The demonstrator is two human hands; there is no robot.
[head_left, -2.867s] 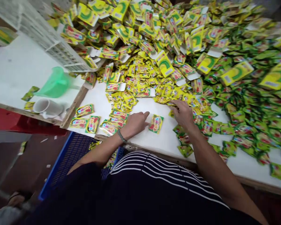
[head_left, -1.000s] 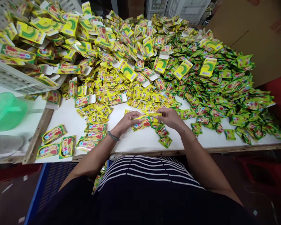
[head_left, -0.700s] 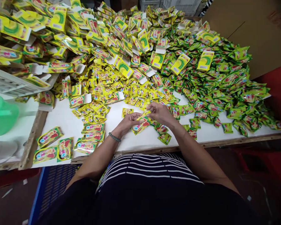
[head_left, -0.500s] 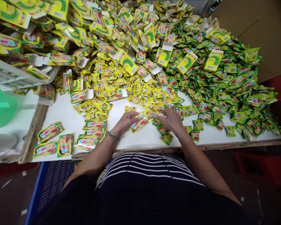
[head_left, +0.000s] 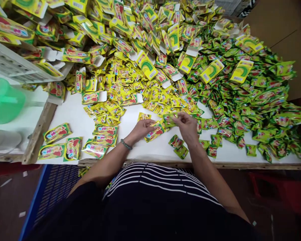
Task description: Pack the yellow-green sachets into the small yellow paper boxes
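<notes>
My left hand (head_left: 143, 130), with a beaded bracelet at the wrist, grips a small yellow-green candy box (head_left: 155, 132) by its left end. Pinched in my right hand (head_left: 187, 125) is a green candy packet (head_left: 170, 119), held at the box's right end. Whether the packet touches the box I cannot tell. A yellow packet (head_left: 143, 116) lies just beyond my left fingers. Two green packets (head_left: 178, 146) rest on the white table below my right hand. Several candy boxes (head_left: 105, 130) lie in a short row left of my left hand.
A heap of yellow packets (head_left: 122, 80) spreads behind my hands, with green packets (head_left: 256, 97) to the right and open-flapped boxes (head_left: 145, 65) on top. At left stand a white crate (head_left: 35, 68), a green container (head_left: 6, 100) and a wooden strip (head_left: 41, 134). A blue crate (head_left: 50, 187) sits below the edge.
My right hand has lifted a green packet from the table to the box's end. The view has shifted slightly, and my left hand keeps hold of the box.
</notes>
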